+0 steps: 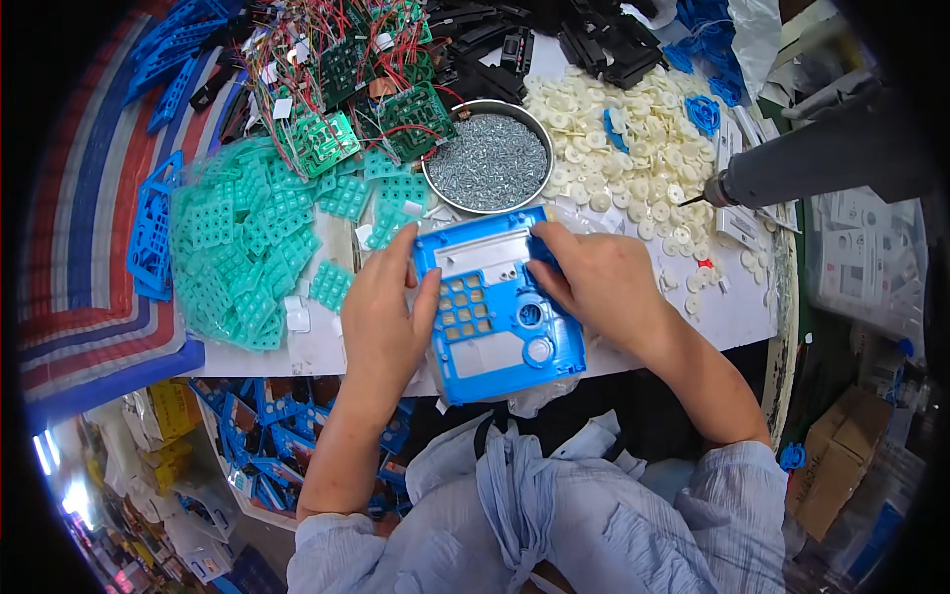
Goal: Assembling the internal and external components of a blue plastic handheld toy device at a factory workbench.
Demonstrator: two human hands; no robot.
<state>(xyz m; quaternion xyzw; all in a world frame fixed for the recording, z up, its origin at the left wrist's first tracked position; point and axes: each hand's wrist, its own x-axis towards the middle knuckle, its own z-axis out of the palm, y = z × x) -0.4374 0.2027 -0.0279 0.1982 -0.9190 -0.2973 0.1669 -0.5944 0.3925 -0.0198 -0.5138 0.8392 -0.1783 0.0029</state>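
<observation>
Between my hands is a blue plastic casing panel (505, 345), tilted slightly, with a grid of square key holes, round openings and a pale rectangular area. My left hand (384, 312) grips its left edge, thumb along the side. My right hand (606, 287) holds its upper right corner, with thumb and fingers on the rim. The panel is over the table's near edge, just below a round metal bowl (435, 188) full of small screws (490, 158). What lies under the panel is mostly hidden; some clear plastic film (542, 396) shows beneath it.
Teal rubber keypads (233, 247) are heaped on the left, below wired green circuit boards (396, 119). Cream plastic discs (618, 148) spread at the right. A power screwdriver (792, 163) juts in from the right. Black parts (614, 45) lie at the back; blue casings (267, 445) fill a box below.
</observation>
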